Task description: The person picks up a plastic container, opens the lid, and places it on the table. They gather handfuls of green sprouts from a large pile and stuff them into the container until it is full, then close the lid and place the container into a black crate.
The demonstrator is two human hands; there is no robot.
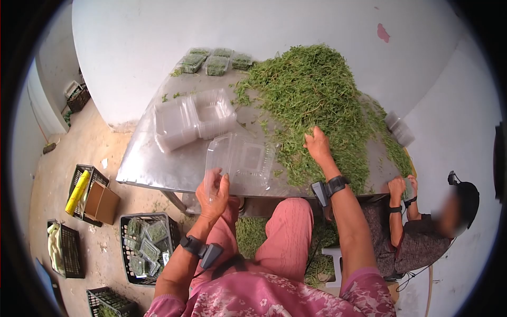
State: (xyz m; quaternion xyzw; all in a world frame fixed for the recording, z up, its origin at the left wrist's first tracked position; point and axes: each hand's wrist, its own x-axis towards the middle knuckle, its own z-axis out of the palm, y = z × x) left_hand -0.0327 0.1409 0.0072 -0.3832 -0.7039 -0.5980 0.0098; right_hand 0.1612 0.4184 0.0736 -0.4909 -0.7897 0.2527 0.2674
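An opened clear plastic clamshell box (248, 161) rests at the table's front edge. My left hand (214, 195) is closed on its left side, thumb against the lid. At the near side of a big heap of leafy green sprigs (317, 84), my right hand (318, 145) has its fingers curled into the greens; the fingertips are partly hidden. Just behind the open box, a stack of nested clear boxes (182, 121) lies on the metal table (145, 158).
Filled boxes (216, 64) stand at the table's back left. A co-worker (422, 238) sits at the right, hands near the table edge. Crates of packed greens (148, 248) and a crate with a cardboard box (101, 203) are on the floor at left. More clear boxes (400, 129) lie at right.
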